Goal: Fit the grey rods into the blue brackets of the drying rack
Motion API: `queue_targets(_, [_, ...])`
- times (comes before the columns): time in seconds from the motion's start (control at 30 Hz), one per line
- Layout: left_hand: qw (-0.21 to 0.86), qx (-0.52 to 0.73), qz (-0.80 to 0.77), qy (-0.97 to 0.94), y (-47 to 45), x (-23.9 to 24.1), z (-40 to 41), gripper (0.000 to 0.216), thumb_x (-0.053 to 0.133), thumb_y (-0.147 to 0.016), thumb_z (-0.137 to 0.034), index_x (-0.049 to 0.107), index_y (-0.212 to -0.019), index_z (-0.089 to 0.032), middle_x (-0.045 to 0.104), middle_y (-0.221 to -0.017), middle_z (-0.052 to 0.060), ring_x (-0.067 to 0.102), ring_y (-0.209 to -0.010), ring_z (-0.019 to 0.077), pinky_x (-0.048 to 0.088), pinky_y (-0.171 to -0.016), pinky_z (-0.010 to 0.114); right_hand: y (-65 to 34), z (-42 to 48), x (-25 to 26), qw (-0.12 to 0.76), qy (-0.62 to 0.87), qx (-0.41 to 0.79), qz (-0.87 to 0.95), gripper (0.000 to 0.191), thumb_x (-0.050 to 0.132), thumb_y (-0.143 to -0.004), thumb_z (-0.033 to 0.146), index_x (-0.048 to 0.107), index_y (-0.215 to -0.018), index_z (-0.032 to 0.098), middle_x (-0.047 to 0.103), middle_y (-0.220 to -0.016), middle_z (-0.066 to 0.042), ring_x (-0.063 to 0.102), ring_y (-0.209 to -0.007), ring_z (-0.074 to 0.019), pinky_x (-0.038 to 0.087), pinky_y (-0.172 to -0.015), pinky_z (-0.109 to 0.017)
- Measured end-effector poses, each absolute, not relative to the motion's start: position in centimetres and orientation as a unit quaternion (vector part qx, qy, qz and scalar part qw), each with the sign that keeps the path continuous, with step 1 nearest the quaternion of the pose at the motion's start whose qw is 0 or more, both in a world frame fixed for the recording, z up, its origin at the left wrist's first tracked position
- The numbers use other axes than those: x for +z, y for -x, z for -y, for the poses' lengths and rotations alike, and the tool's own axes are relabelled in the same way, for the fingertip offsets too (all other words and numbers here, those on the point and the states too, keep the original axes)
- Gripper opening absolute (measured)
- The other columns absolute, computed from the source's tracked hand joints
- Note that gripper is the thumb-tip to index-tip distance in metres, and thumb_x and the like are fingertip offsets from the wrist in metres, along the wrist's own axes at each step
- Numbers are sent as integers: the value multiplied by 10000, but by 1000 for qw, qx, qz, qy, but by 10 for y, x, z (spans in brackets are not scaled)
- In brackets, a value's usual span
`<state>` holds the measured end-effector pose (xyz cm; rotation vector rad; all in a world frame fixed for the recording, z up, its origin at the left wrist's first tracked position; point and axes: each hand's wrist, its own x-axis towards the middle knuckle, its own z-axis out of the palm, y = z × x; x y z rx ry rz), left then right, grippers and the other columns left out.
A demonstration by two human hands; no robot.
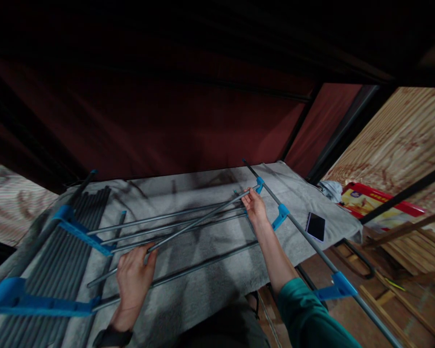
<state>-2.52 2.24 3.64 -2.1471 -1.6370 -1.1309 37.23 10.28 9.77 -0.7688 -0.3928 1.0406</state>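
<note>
Nearest me, my teal sleeve (304, 304) and the bundle of grey tubes (65, 261) run off the bottom edge. My left grip (134, 273) is curled closed around a slim grey rod (199, 221), which passes between thumb and fingers; my hand covers a stretch of it, and what looks like its near end pokes out to the left. From there it slants up and away across the crossbars (159, 218) to my right grip (254, 207), closed in a fingertip pinch near the far end. My fingers hide that tip, so I can't tell whether it meets the blue bracket (260, 184) just beyond. Further off, the dark red panel (184, 125) fades upward into shadow.
</note>
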Motion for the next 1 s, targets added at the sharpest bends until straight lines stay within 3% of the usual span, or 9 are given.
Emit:
queue_targets(0.57, [157, -380, 561, 718, 17, 73, -29, 228, 459, -1012, -264, 678, -1046, -211, 705, -873, 78, 622, -888, 284, 405, -954, 457, -378, -103, 96, 779, 343, 487, 197, 109, 790, -850, 251, 688, -871, 221, 738, -842, 24, 680, -715, -91, 596, -717, -222])
queue_targets(1.0, [193, -414, 511, 728, -3, 115, -50, 381, 428, -988, -98, 668, -1260, -214, 723, -1035, 114, 638, -1048, 257, 400, -1056, 470, -386, -111, 95, 781, 364, 476, 178, 87, 706, -891, 204, 665, -815, 216, 693, -846, 18, 688, -806, -87, 598, -801, -233])
